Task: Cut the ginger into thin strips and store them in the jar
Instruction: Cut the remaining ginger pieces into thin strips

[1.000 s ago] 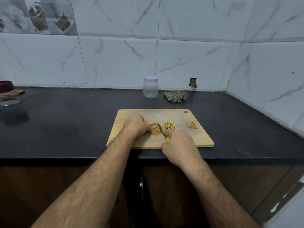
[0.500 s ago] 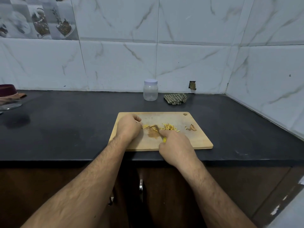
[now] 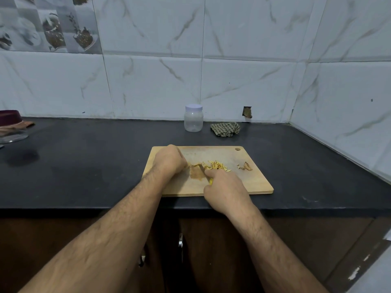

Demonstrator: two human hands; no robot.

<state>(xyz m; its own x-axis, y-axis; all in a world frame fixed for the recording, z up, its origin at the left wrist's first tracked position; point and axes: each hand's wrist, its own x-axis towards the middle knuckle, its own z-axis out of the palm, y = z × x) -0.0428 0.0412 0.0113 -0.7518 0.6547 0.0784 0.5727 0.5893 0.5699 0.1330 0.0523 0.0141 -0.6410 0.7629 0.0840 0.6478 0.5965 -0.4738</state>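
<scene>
Ginger strips (image 3: pixel 218 166) lie in a loose yellow heap near the middle of the wooden cutting board (image 3: pixel 249 182), in the head view, the only view there is. Just left of the heap, a small piece of ginger (image 3: pixel 193 165) peeks out beside the left hand (image 3: pixel 169 160); most of it is covered by that hand, so its size and shape cannot be made out. The left hand is curled knuckles-up on the board, fingertips tucked under and out of sight; it seems to press on the piece, though the contact itself is hidden. The right hand (image 3: pixel 226 188) is wrapped round the yellow handle of a knife (image 3: pixel 202 168), forefinger stretched along the top. Only a sliver of handle shows below the fingers, and the short blade points up and left toward the ginger piece, its tip hard to tell from the board. A damp brownish patch (image 3: pixel 196 175) marks the board under the blade. Near the board's right side sit a few brown peel scraps (image 3: pixel 245 166), apart from the heap.

Behind the board, well apart from it, a clear plastic jar (image 3: pixel 193 121) with a white lid stands upright on the dark table (image 3: pixel 84 166) by the tiled wall, lid on. A crumpled checked cloth (image 3: pixel 225 129) lies just right of it. At the left edge, a dark red bowl (image 3: pixel 9 117) on a glass vessel is cut off by the frame.
</scene>
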